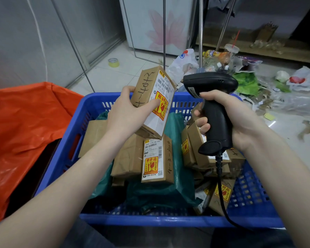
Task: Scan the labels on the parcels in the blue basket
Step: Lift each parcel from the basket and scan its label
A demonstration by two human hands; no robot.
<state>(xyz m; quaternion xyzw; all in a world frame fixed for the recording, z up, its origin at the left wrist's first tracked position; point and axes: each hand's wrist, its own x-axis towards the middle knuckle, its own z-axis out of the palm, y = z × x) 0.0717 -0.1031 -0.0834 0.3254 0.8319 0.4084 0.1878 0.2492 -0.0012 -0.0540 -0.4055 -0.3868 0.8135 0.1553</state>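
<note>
My left hand [127,111] grips a small brown cardboard parcel [147,90] above the blue basket [150,220], its white label with a yellow-red fragile sticker turned toward me. My right hand [227,115] holds a black corded barcode scanner [211,97] by its handle, just right of that parcel, head pointing left at the label. Inside the basket lie several more brown parcels, one labelled parcel [157,161] in the middle and others [197,149] at the right, on top of dark green plastic mailers [161,192].
An orange plastic bag [25,126] sits left of the basket. Rubbish, plastic bags and a drink cup [231,51] litter the tiled floor at the right. A yellow tape roll [113,62] lies on the floor behind. Metal rack legs [164,31] stand beyond the basket.
</note>
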